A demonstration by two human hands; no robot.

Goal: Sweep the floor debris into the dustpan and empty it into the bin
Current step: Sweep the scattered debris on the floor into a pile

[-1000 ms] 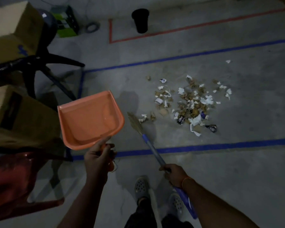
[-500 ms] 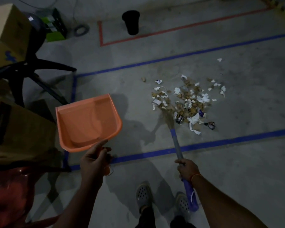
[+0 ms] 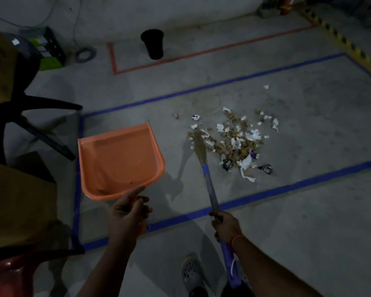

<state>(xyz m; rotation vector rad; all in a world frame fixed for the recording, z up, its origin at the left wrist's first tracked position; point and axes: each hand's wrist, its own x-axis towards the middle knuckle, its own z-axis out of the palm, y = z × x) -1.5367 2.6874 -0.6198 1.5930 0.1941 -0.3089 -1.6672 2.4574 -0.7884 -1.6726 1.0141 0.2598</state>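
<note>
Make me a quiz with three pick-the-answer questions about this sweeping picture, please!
1. Where does the black plastic bin stand?
A) inside the red tape outline
B) beside the shoes
C) on the cardboard box

2. What colour is the plastic dustpan?
A) green
B) orange
C) white

3. What is in the dustpan?
A) the whole pile
B) water
C) almost nothing

Answers: 1 A, red tape runs around its spot. 2 B, its tray shows orange. 3 C, the paper and leaf debris pile lies on the floor by the straw broom, which the right hand grips; the left hand holds the dustpan.
</note>
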